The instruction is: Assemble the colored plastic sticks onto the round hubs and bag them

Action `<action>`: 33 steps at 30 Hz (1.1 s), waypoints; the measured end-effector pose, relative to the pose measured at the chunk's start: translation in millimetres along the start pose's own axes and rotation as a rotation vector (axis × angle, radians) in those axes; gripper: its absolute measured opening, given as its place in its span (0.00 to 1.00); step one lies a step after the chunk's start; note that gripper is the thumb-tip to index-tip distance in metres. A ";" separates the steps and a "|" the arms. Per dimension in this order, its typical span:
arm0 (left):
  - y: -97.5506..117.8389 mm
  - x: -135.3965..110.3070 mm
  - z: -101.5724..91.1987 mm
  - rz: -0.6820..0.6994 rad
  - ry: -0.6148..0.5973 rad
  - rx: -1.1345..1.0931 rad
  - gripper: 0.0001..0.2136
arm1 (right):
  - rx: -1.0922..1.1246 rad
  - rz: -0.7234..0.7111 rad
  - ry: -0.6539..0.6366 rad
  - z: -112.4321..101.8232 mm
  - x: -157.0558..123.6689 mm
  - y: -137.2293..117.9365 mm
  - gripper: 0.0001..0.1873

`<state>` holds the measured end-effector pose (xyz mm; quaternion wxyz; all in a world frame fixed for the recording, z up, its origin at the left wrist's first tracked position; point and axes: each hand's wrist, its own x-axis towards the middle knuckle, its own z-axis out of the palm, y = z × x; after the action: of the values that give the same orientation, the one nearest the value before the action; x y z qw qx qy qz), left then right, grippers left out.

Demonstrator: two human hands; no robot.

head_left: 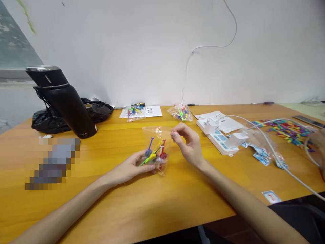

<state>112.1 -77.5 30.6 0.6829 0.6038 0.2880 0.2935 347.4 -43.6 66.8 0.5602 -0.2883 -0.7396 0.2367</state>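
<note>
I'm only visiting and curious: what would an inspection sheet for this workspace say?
Surface: glossy wooden table.
Things in hand: clear bag holding coloured plastic pieces.
Clutter: black bottle, two more bags farther back, rainbow-coloured pile, small card by the near edge.
Hands: left hand supports the bag; right hand pinches its upper right corner.
Cables: white cable trailing over the right side, past a power strip; thinner cable on the wall.
Surroundings: white wall behind the table.

Through the clear plastic bag (157,135) I see blue, yellow, green, red and white plastic pieces (151,156); the wooden table (114,210) is orange-brown, the tall cylindrical bottle (69,106) black.
</note>
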 end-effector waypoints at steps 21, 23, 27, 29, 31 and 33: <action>-0.9 -0.5 -3.9 0.068 0.138 -0.011 0.22 | -0.078 0.095 -0.094 6.4 -3.0 4.5 0.08; 2.4 -0.9 -3.5 0.109 0.182 -0.028 0.21 | -0.066 0.094 -0.143 7.6 -3.4 3.9 0.08; 9.6 -0.3 -5.4 0.191 0.345 -0.012 0.12 | -0.078 0.055 -0.252 8.7 -3.3 0.1 0.06; 11.9 0.6 -7.0 0.210 0.416 0.009 0.10 | -0.095 0.046 -0.259 8.4 -2.9 -0.4 0.05; 13.4 1.5 -7.8 0.206 0.459 0.005 0.11 | -0.111 0.051 -0.239 7.6 -2.3 0.8 0.05; 14.6 1.9 -7.4 0.200 0.483 0.013 0.12 | -0.119 0.069 -0.217 6.5 -1.5 3.0 0.06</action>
<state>107.0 -69.8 44.3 0.5579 0.5464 0.3832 0.4933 342.0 -42.7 62.0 0.4502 -0.3190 -0.7983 0.2413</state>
